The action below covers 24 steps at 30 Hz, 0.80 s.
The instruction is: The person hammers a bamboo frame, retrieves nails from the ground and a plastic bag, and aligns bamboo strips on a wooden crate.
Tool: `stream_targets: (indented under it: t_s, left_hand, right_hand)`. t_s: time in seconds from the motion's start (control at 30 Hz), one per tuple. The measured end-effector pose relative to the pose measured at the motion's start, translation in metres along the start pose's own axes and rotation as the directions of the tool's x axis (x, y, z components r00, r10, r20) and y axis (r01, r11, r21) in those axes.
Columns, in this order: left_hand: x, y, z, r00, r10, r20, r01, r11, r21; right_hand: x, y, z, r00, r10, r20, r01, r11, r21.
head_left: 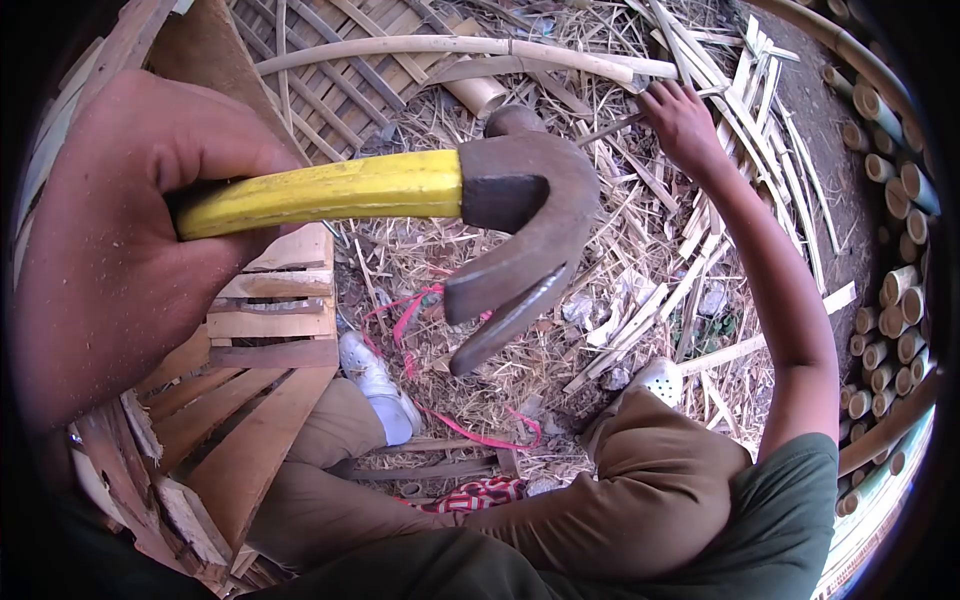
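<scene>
Close to the camera, my left hand [130, 235] is wrapped round the yellow handle of a claw hammer [535, 190]. The dark, worn steel head points right, its split claw curving down and back toward me. My right hand [685, 125] is stretched out to the far right, fingers curled closed beside the end of a pale bent bamboo pole [450, 46]. A thin dark rod [610, 129] runs from those fingers to behind the hammer head; what it belongs to is hidden.
A slatted wooden crate [270, 325] stands at my left. A woven bamboo panel [340, 75] lies at the back left. Split bamboo strips [770, 150] and shavings litter the ground, with pink ribbon [405, 325] between my feet. Cut bamboo poles [900, 300] are stacked at right.
</scene>
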<state>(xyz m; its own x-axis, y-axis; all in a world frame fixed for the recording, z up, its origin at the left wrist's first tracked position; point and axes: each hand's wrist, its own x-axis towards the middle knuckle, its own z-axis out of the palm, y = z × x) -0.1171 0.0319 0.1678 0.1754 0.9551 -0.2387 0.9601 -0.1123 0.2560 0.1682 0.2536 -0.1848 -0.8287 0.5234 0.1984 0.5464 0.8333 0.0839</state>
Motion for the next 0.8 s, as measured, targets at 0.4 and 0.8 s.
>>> stream_targets:
  t_s: [0.4,0.8]
  left_hand:
    - [0.001,-0.004,0.002,0.996,-0.014,0.083,0.015,1.000,-0.008]
    - [0.003,-0.008,0.005,0.990,0.139,0.019,-0.139,0.990,0.017]
  right_hand:
    - [-0.044,-0.035,0.023,0.987,0.078,0.138,-0.114,0.952,0.283]
    - [-0.053,-0.167,0.014,0.712,-0.427,0.558,0.175,0.877,0.448]
